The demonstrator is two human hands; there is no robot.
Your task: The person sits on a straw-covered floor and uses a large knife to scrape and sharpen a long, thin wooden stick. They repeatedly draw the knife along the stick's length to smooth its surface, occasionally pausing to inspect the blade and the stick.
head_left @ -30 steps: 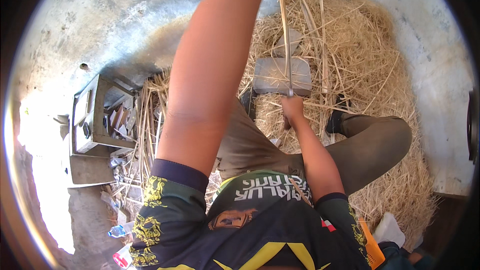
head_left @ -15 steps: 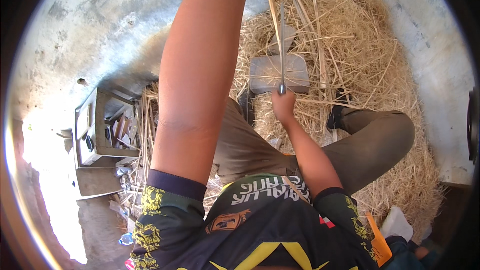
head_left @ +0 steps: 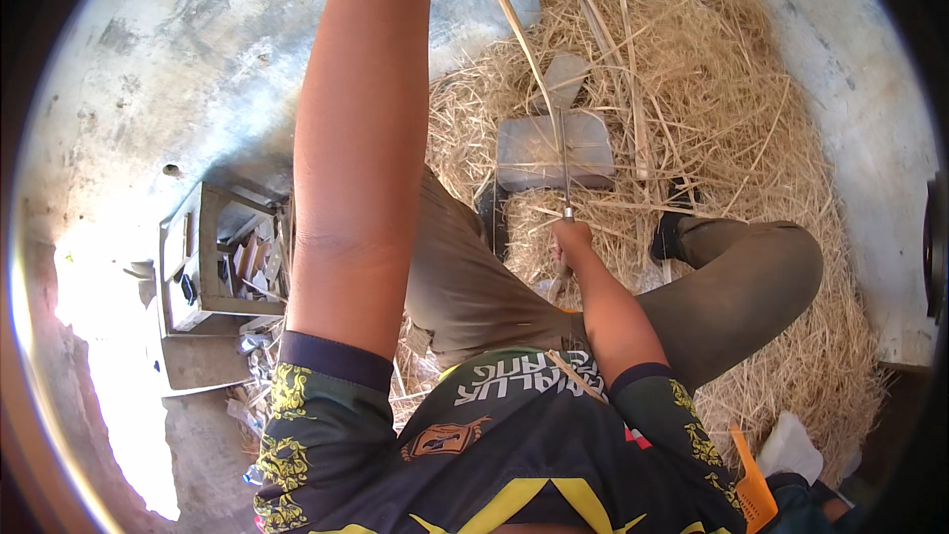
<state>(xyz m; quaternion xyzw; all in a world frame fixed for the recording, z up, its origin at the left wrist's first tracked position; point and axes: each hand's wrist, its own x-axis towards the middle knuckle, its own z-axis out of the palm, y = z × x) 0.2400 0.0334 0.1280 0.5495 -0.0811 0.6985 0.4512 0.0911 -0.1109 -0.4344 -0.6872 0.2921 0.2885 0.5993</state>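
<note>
My right hand (head_left: 571, 235) is closed around the handle of a long, narrow knife (head_left: 565, 163). The blade points away from me, over a grey stone block (head_left: 514, 153). A pale split strip, like bamboo or cane (head_left: 516, 25), slants down from the top edge and meets the blade near its far end. My left arm (head_left: 361, 138) stretches up past the top edge, so its hand is out of sight, and I cannot see what it holds.
Heaps of pale shavings (head_left: 732, 89) cover the floor around my bent legs (head_left: 741, 277). A second flat stone (head_left: 565, 79) lies beyond the block. An open wooden box frame (head_left: 208, 257) with scraps stands left. An orange plastic item (head_left: 756, 499) is at lower right. Walls rise on both sides.
My right hand has drawn the knife back toward me, and more of its handle shows. My left arm and the strip's upper end have swung left.
</note>
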